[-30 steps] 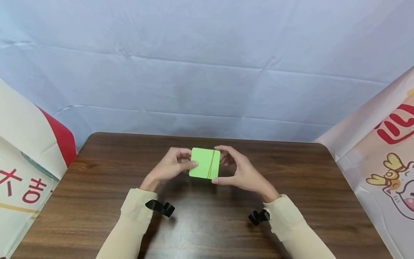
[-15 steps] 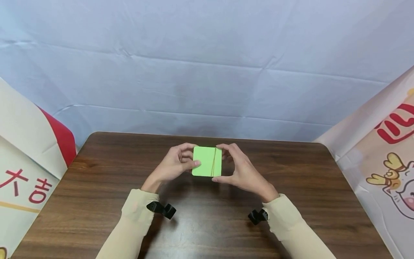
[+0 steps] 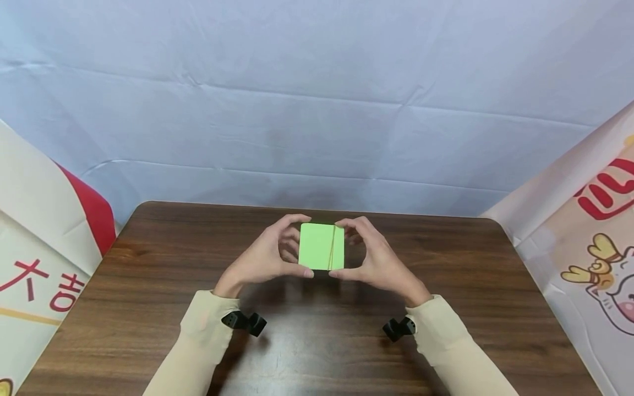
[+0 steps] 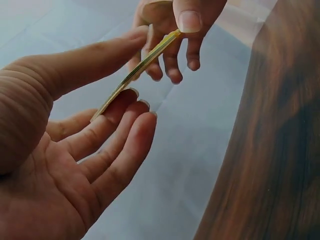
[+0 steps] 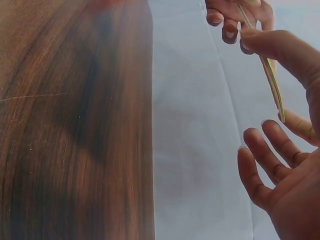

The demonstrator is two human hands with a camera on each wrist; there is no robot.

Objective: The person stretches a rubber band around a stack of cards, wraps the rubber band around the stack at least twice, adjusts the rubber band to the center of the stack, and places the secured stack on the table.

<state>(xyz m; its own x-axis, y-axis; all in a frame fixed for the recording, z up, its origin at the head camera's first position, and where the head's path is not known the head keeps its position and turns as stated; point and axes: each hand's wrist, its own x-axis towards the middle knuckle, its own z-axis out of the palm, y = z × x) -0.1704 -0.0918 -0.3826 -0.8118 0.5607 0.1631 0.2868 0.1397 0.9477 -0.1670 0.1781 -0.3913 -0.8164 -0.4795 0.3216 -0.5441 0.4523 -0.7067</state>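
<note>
A thin stack of bright green square cards (image 3: 313, 247), rounded at the corners, is held up over the table between both hands. A tan rubber band (image 3: 332, 248) runs round it near its right side. My left hand (image 3: 264, 254) holds the left part, index finger at the top edge and thumb at the bottom edge. On the right part, my right hand (image 3: 378, 257) grips the same two edges. Seen edge-on in the left wrist view, the card stack (image 4: 127, 80) is slightly bowed. Its narrow edge (image 5: 272, 87) also shows in the right wrist view.
Dark wood-grain table (image 3: 317, 352) lies under the hands. A pale cloth backdrop (image 3: 317, 110) rises behind its far edge. Printed banners flank it, one with red characters (image 3: 27, 278) at left, one with a cartoon figure (image 3: 606, 275) at right. Black wrist cameras (image 3: 245, 323) sit at both cuffs.
The card stack has shifted slightly right and straightened. My left thumb has moved off its face to the bottom edge, and the left index finger now reaches over the top edge.
</note>
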